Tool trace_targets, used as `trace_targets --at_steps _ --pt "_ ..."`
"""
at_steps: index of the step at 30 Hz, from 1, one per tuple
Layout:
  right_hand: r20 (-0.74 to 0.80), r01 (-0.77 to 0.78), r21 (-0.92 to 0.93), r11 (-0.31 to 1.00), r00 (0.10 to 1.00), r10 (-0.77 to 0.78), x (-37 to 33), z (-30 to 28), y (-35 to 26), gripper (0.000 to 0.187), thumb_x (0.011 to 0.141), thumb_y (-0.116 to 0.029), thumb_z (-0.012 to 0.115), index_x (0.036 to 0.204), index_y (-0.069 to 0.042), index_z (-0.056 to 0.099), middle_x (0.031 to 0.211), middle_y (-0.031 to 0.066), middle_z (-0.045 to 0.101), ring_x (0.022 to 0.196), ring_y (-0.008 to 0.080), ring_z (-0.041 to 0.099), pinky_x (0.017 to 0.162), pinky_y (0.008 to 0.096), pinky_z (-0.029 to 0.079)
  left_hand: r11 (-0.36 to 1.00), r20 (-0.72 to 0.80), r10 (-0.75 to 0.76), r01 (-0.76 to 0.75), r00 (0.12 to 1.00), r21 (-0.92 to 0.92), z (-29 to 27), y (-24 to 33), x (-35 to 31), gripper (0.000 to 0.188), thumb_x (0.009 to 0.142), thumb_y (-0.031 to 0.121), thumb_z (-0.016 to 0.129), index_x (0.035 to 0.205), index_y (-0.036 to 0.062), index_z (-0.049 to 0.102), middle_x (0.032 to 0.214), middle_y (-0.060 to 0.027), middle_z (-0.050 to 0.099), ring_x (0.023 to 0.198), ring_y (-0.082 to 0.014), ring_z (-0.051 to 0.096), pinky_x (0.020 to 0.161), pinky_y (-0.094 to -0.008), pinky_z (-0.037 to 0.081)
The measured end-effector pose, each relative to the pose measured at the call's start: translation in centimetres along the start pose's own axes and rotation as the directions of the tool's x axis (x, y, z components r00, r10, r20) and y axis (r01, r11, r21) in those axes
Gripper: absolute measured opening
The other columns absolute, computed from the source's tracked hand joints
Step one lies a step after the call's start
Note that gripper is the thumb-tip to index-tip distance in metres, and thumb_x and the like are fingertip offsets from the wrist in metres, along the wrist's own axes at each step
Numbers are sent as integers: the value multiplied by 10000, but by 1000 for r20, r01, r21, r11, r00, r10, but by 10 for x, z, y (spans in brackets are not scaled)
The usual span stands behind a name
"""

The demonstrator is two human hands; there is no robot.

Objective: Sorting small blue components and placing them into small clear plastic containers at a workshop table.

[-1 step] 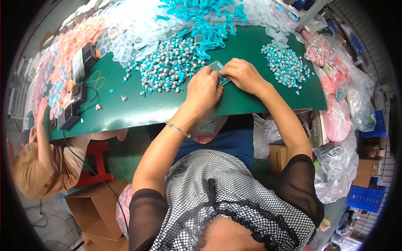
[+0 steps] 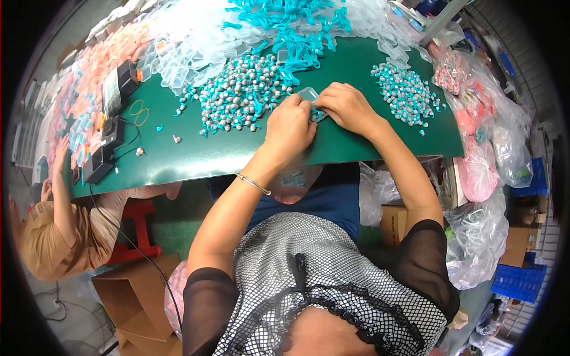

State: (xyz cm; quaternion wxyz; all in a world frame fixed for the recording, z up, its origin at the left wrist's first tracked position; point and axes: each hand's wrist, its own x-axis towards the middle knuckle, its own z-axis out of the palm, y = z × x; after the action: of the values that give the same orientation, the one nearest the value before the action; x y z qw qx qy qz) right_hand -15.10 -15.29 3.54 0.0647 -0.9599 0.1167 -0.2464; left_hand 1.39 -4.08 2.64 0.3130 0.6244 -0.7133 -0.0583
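Note:
Near the front edge of the green table (image 2: 178,157), my two hands meet over a small clear plastic box (image 2: 309,93). My left hand (image 2: 289,124) is closed on the box's left side, a bracelet on its wrist. Fingers of my right hand (image 2: 349,108) pinch at the right side, where a bit of teal cord (image 2: 318,114) shows between the hands. The fingers hide most of the box. Just left of my left hand lies a big heap of grey beads with teal ends (image 2: 234,98); a smaller heap of the same (image 2: 404,95) is to the right.
Bundles of teal cords (image 2: 300,50) and a pile of clear plastic boxes (image 2: 190,50) cover the table's far side. Black devices (image 2: 100,163) stand at the left, beside a co-worker's arm (image 2: 62,196). Plastic bags (image 2: 478,172) hang at the right; a cardboard box (image 2: 139,302) sits below left.

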Motion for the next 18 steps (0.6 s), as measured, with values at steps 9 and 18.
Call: trace_targets --at_steps 9,18 --pt "-94 -225 36 974 969 228 15 22 18 248 798 -146 731 1007 -47 642 945 78 634 867 266 614 769 389 504 998 -13 51 -51 999 -27 1 -7 0 379 713 139 776 1029 9 612 952 -150 587 891 -355 619 764 -438 521" --pt "-125 -330 268 905 919 373 -13 2 -3 185 798 -54 719 967 -24 650 862 112 647 737 235 630 647 333 508 989 -12 17 -19 1000 -149 -12 -5 -2 671 645 28 807 1238 7 495 1054 -185 570 1000 -377 601 811 -445 519"
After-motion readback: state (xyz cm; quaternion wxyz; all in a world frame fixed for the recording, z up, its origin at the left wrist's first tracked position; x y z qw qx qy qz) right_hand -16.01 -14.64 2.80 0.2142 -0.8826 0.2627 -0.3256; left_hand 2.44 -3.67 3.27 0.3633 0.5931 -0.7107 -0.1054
